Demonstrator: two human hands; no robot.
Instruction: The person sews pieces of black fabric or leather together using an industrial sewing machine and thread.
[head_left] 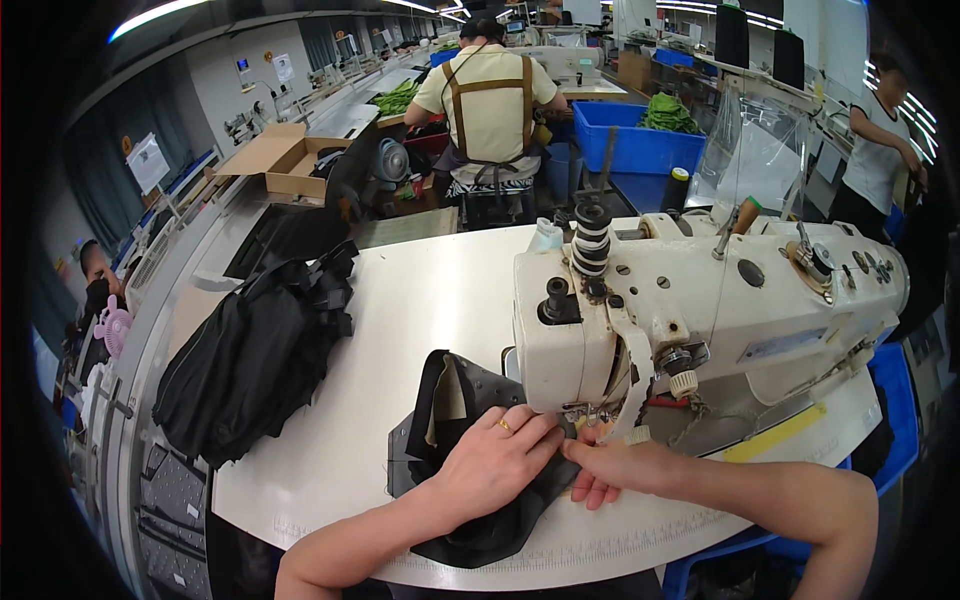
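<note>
A black fabric piece point(490, 525) with a raised, folded part and a light inner side lies on the white table under the sewing machine's point(640, 350) needle end. My left hand point(505, 455), a ring on one finger, rests on this cloth with its fingers bent and closed at the edge beside the presser foot point(588, 412). From the right my right hand point(605, 465) reaches in under the machine head. Its thumb presses on the fabric's edge near my left fingertips, the other fingers curled below. The exact stitching spot is hidden behind the hands and machine head.
A heap of black fabric pieces point(265, 350) lies on the table's left. Thread cones point(732, 40) stand above the machine. Blue bins point(625, 135) are behind and at the right. A person point(490, 110) sits ahead, facing away; another stands far right. An open carton point(295, 165) is back left.
</note>
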